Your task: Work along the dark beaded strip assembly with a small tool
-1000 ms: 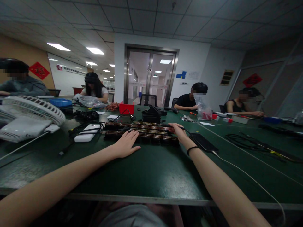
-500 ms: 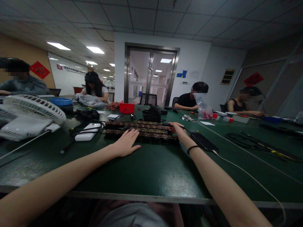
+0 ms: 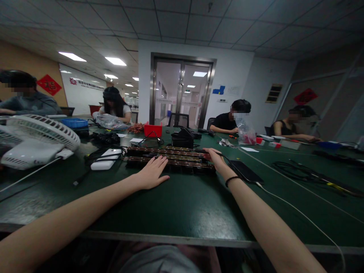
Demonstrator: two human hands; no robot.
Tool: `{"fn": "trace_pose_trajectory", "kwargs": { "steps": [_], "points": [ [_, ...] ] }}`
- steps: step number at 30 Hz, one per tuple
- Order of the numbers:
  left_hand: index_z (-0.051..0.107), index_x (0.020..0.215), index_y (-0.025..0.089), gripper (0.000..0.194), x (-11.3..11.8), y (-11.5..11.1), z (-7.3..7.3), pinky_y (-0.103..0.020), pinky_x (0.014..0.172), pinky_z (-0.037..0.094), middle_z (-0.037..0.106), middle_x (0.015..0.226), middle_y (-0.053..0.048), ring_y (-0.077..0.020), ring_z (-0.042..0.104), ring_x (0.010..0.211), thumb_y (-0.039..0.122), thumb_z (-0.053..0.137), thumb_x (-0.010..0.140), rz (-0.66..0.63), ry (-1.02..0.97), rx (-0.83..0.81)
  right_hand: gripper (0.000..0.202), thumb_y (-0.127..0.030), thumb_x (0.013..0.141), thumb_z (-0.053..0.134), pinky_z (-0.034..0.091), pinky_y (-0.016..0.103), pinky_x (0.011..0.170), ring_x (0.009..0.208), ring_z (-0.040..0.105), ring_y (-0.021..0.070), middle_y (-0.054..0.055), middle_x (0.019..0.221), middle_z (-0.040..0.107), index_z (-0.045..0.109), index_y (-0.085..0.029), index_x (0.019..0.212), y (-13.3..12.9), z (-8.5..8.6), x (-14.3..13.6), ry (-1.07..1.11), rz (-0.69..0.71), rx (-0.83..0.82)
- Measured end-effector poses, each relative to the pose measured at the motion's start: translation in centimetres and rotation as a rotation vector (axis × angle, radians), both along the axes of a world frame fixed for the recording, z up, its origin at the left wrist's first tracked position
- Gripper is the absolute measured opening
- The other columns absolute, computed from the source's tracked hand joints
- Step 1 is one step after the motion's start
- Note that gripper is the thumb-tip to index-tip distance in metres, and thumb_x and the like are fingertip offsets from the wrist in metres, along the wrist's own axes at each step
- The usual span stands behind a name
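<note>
Nothing has visibly shifted, so work seems mid-step: the left hand [image 3: 152, 173] lies flat and empty against copper-toned strips [image 3: 186, 157] on the table [image 3: 182, 212], the right hand [image 3: 215, 158] pinching a black corded tool [image 3: 200, 151].

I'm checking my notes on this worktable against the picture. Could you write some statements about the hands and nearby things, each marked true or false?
1. The left hand is spread out at the near side of the thin rods. True.
2. The dark band is on the left wrist. False: it is on the right wrist.
3. The right hand holds a dark corded object. True.
4. The white fan stands right of the red box. False: it stands left of it.
5. The phone lies right of the rods. True.
</note>
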State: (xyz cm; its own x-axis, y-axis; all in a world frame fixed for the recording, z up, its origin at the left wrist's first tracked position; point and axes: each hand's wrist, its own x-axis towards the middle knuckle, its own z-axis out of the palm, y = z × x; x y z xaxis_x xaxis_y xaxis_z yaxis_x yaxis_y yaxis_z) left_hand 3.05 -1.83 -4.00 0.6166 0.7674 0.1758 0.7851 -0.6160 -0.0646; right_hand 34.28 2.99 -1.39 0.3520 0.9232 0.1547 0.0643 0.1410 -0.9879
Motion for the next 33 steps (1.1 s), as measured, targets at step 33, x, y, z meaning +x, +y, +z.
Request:
{"fn": "trace_pose_trajectory", "kwargs": {
  "steps": [33],
  "points": [
    [0.025,0.160,0.011,0.077,-0.30,0.58,-0.50,-0.051,0.125,0.014,0.021,0.167,-0.019,-0.0314,0.015,0.156,0.062,0.028,0.103,-0.044,-0.015,0.012,0.017,-0.017,0.085,0.058,0.054,0.029,0.075,0.061,0.062,0.0131,0.000,0.063,0.068,0.072,-0.022,0.076,-0.29,0.20,-0.13,-0.001,-0.012,-0.013]
  ]
}}
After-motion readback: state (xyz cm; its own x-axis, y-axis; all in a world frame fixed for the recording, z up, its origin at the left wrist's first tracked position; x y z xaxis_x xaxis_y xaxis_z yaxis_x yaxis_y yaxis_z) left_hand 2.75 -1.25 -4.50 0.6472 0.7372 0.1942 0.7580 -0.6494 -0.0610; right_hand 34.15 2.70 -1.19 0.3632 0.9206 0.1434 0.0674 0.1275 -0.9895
